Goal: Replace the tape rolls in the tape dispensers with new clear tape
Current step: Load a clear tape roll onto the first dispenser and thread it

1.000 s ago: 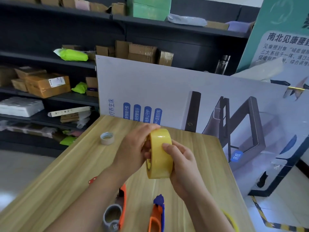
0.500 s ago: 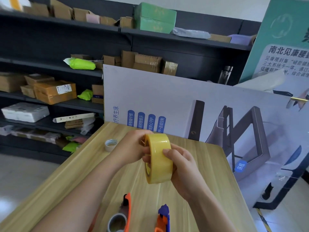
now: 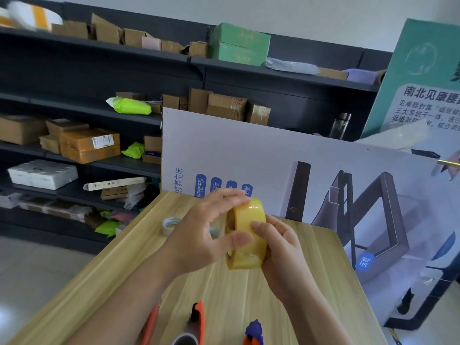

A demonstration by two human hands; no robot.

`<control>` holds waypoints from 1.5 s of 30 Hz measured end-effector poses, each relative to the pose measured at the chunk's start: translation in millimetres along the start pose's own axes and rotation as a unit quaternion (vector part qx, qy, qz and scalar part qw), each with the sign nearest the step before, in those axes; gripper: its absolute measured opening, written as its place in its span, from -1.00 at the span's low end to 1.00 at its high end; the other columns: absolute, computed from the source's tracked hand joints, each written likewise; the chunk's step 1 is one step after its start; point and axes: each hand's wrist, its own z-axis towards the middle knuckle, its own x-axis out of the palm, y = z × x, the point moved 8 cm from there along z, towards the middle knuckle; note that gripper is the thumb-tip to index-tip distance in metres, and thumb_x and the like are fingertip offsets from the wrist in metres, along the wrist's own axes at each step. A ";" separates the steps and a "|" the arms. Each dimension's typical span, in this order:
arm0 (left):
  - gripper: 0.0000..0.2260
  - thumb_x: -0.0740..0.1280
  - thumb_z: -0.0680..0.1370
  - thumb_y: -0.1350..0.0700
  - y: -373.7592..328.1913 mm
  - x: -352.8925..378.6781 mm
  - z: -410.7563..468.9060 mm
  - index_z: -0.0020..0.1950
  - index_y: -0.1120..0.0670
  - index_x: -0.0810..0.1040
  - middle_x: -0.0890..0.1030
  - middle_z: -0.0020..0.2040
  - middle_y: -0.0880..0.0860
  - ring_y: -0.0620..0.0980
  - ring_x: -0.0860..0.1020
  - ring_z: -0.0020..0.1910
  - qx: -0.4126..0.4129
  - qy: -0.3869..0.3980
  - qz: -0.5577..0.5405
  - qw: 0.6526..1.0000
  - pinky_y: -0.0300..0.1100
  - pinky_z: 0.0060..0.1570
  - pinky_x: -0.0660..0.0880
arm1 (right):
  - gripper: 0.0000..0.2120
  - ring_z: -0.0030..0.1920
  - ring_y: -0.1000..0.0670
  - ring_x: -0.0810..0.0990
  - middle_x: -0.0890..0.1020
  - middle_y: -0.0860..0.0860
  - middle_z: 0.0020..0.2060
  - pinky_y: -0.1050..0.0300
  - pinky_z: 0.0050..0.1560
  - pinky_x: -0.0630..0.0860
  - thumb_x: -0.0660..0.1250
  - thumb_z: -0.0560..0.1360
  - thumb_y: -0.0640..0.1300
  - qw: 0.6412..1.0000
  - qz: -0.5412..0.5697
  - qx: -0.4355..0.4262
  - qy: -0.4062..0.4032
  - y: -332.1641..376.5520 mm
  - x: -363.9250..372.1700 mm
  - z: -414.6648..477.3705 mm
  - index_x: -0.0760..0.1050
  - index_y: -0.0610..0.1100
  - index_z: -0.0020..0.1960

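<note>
A full roll of yellowish clear tape (image 3: 247, 235) stands on edge above the wooden table (image 3: 311, 275), held between both hands. My right hand (image 3: 281, 252) grips its outer band from the right. My left hand (image 3: 206, 235) holds the left side, with fingers over the top rim and thumb on the band. Near the front edge lie two tape dispensers: an orange one (image 3: 195, 322) with a nearly empty grey core, and an orange-and-blue one (image 3: 254, 332). Both are cut off by the frame's bottom edge.
A small, nearly used-up tape roll (image 3: 169, 224) lies on the table behind my left hand. A large printed board (image 3: 273, 158) leans against the table's far edge. Dark shelves (image 3: 74, 100) with cardboard boxes and green packets fill the background.
The view has tilted upward, so the dispensers sit lower in the frame. My left fingers have spread over the roll's top rim, and the roll has turned slightly.
</note>
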 end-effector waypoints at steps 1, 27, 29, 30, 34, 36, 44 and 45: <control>-0.50 0.37 0.39 -0.22 2.8 0.7 -0.7 0.30 -0.14 0.47 0.43 0.33 -0.19 -0.22 0.34 0.37 -0.005 0.016 0.018 1.000 -0.44 0.28 0.28 | -0.70 -0.14 -0.10 0.70 0.72 -0.15 -0.13 -0.13 -0.06 0.60 0.31 0.40 -0.17 1.000 0.001 0.002 0.004 0.1 2.1 -0.3 0.60 -0.24 0.08; -0.43 0.25 0.35 -0.42 33.7 -7.6 -4.3 0.31 -0.25 0.43 0.47 0.14 -0.37 -0.29 0.47 0.15 -0.091 0.055 -0.092 0.990 -0.28 0.08 0.45 | -0.75 -0.09 -0.22 0.71 0.72 -0.16 -0.06 -0.24 0.13 0.54 0.27 0.44 -0.09 0.997 -0.069 0.004 -0.024 -8.1 20.8 -6.8 0.67 -0.06 0.03; -0.42 0.25 0.35 -0.42 35.6 -8.8 -4.6 0.31 -0.23 0.45 0.48 0.17 -0.33 -0.26 0.47 0.19 -0.082 0.040 -0.079 0.993 -0.22 0.15 0.45 | -0.75 -0.10 -0.24 0.71 0.72 -0.17 -0.07 -0.20 0.08 0.55 0.27 0.44 -0.09 0.997 -0.072 0.000 -0.024 -8.7 19.7 -6.5 0.66 -0.06 0.03; -0.47 0.27 0.37 -0.38 34.0 -10.7 -4.3 0.29 -0.22 0.49 0.49 0.19 -0.31 -0.26 0.45 0.23 -0.068 0.018 -0.056 0.996 -0.25 0.19 0.42 | -0.75 -0.11 -0.24 0.71 0.72 -0.18 -0.07 -0.20 0.06 0.56 0.27 0.44 -0.10 0.997 -0.071 -0.004 -0.028 -8.4 18.4 -6.6 0.65 -0.07 0.03; -0.67 0.38 0.38 -0.17 14.7 -25.2 -5.3 0.06 -0.06 0.67 0.60 0.06 -0.19 -0.23 0.53 0.15 0.006 -0.113 0.012 0.994 -0.46 0.09 0.40 | -0.81 -0.11 -0.22 0.72 0.72 -0.15 -0.10 -0.06 -0.01 0.60 0.27 0.55 -0.15 0.994 -0.099 -0.021 -0.042 -4.4 13.9 -7.6 0.61 -0.09 0.08; -0.78 0.42 0.42 -0.07 7.2 -28.7 -4.4 -0.02 0.01 0.70 0.64 -0.02 -0.16 -0.21 0.57 0.06 0.044 -0.143 0.051 0.987 -0.46 0.04 0.42 | -0.81 -0.12 -0.20 0.72 0.72 -0.13 -0.12 0.08 -0.08 0.63 0.23 0.59 -0.23 0.993 -0.112 -0.020 -0.041 -2.9 13.3 -8.2 0.60 -0.11 0.09; -0.80 0.26 0.55 0.03 -7.6 -19.0 -4.4 -0.16 0.10 0.60 0.66 -0.14 -0.05 -0.09 0.58 -0.10 0.140 -0.136 0.248 0.949 -0.18 -0.06 0.46 | -0.82 -0.15 -0.16 0.73 0.71 -0.15 -0.09 0.20 -0.16 0.60 0.26 0.56 -0.20 0.993 -0.115 -0.022 -0.029 -5.0 14.4 -7.6 0.62 -0.13 0.07; -0.79 0.24 0.56 0.03 -6.8 -17.8 -3.2 -0.16 0.10 0.58 0.64 -0.15 -0.04 -0.08 0.57 -0.12 0.132 -0.134 0.254 0.949 -0.18 -0.08 0.45 | -0.82 -0.16 -0.16 0.73 0.71 -0.17 -0.09 0.20 -0.16 0.60 0.26 0.56 -0.20 0.993 -0.115 -0.021 -0.026 -5.3 14.1 -7.3 0.62 -0.14 0.06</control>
